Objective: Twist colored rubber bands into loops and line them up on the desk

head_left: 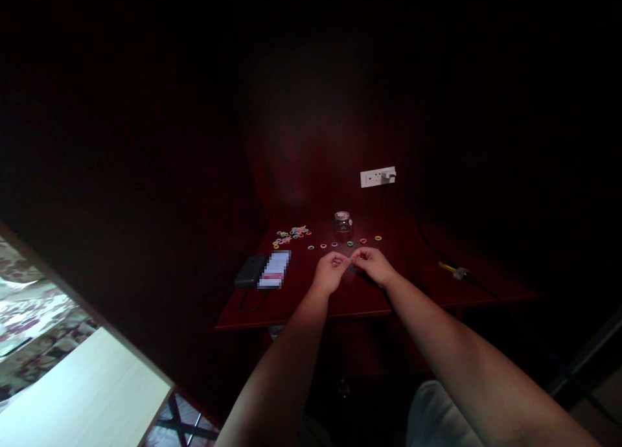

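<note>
My left hand (333,269) and my right hand (372,263) meet over the front half of the dark red table (311,301). Both pinch, fingertips nearly touching, with a small pale band (349,260) held between them; mostly the fingers hide it. Just beyond my hands lies a spaced row of small coloured hair ties, among them a purple hair tie (334,244), a green hair tie (350,243) and a yellow hair tie (378,238). A loose heap of hair ties (297,232) is spread at the back left. Behind the row stands a small clear jar (343,222).
To the left, a phone (275,269) with a lit, blurred screen lies against a black box-like device (251,271) with a cable. A wall socket (378,177) holds a plug. At right is a cable with a yellow part (447,267). A pale tabletop (87,389) shows lower left.
</note>
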Tool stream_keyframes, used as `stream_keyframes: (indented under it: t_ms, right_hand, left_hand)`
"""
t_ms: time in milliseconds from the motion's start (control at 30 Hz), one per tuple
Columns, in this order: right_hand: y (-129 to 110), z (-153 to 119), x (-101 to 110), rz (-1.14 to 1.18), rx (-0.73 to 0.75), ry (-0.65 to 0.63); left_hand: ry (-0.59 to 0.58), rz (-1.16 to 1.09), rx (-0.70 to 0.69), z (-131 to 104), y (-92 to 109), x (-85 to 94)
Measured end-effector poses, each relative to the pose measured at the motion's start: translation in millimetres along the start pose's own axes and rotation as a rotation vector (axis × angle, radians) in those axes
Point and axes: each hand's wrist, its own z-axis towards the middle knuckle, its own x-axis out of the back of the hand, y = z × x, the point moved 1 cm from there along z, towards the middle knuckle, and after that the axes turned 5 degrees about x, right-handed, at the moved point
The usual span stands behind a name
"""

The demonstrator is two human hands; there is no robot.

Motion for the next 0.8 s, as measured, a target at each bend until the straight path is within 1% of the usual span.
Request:
stream_keyframes:
  t_ms: [400,667,800]
  right_hand:
    - [-4.0,-2.1,-0.9,0.047,-0.017,-0.048]
    - [-2.3,-1.9,-0.3,0.015,0.025,-0.035]
    - [0.5,-0.4,0.8,-0.016,0.045,-0.023]
  left_hand:
    - [0.013,0.019,-0.049,0.2,2.0,1.3]
    - [0.001,0.014,-0.007,-0.8,3.3,0.6]
    - [-0.009,0.015,-0.029,-2.3,6.1,1.3]
